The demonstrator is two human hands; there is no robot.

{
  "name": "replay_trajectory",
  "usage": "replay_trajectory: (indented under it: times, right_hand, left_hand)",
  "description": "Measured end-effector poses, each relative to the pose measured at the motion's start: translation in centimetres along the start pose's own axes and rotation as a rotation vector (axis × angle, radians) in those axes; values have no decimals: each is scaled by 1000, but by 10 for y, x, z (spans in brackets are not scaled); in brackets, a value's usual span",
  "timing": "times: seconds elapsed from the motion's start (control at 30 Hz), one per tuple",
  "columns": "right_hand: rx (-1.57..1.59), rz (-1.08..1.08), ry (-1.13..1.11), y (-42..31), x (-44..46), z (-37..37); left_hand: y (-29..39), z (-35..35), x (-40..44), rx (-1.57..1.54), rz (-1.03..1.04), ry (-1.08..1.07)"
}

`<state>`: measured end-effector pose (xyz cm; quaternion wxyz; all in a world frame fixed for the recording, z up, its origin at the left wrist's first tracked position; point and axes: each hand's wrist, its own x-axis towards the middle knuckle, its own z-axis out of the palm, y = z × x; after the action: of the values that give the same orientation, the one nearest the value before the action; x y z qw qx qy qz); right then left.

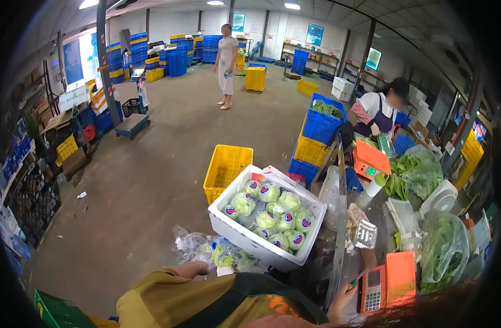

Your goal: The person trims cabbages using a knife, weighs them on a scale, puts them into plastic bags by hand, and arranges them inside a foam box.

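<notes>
My left hand [195, 269] reaches out past my olive sleeve at the bottom, beside crumpled clear plastic film [193, 246] and a loose lettuce leaf [222, 257]. Its fingers do not show clearly. At lower right, my right hand [342, 303] is closed around a thin item with a green part [353, 283], too small to name. An orange scale [401, 279] with a keypad is right next to that hand. In front of me, a white foam box [256, 240] holds several round, film-wrapped lettuce heads [266, 220] with blue and red labels.
A yellow crate [228, 158] stands behind the foam box. On the right-hand bench are a clear plastic tray [366, 234], a second orange scale [370, 158] and bagged greens [444, 251]. A co-worker [379, 112] bends over its far end; another person [226, 65] stands on the floor.
</notes>
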<state>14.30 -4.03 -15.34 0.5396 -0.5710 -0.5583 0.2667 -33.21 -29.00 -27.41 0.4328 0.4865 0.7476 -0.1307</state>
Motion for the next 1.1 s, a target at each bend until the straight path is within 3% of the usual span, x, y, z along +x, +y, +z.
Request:
replay_trajectory:
  times: [0.23,0.4,0.53,0.77,0.87,1.1]
  right_hand:
    - [-26,-49,65,17,0,5]
    - [-59,43,-23,2,-1,0]
    - [-58,-14,-6,16,0,-1]
    - [-38,22,-60,8,1,-2]
    - [-50,18,-46,9,0,-2]
    - [-85,-43,16,-12,-4,3]
  left_hand:
    - [-54,18,3,-43,-128,-73]
    - [-50,18,22,-97,-55,-60]
    - [-46,20,47,-143,-14,-75]
    - [-39,23,41,-114,-9,44]
    - [-102,79,102,-141,-40,78]
    - [-99,79,93,-146,-76,92]
